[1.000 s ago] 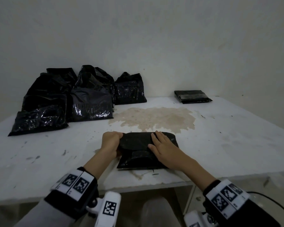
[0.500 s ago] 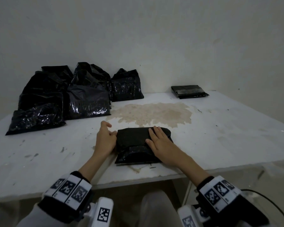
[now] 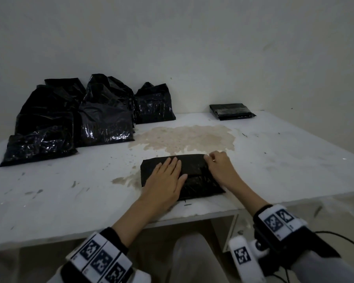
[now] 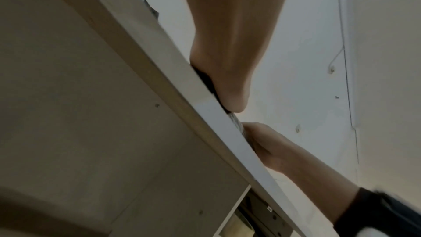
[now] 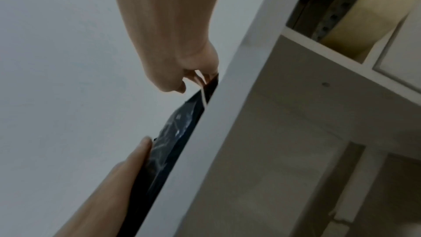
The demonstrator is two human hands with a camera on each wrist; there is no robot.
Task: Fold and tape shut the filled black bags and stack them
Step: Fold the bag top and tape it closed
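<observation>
Black glossy plastic formed the folded bag, which was laid flat near the front edge of the white tabletop, its long axis running left to right, parallel to that edge, with the folded flap toward the near side. The left hand was spread flat on the bag's left half, fingers straight and pressed down. The right hand was curled at the bag's far right corner, where a pale strip, apparently tape, was pinched between its fingertips in the right wrist view. Bare tabletop lay open to the right of the bag and behind it, across a brown stain. A heap of unfolded filled bags was crowded into the far left corner against the wall, and one flat taped bag was set at the far right edge. No readable writing could be made out on any bag. A tape roll was seen on a shelf beneath the tabletop.
</observation>
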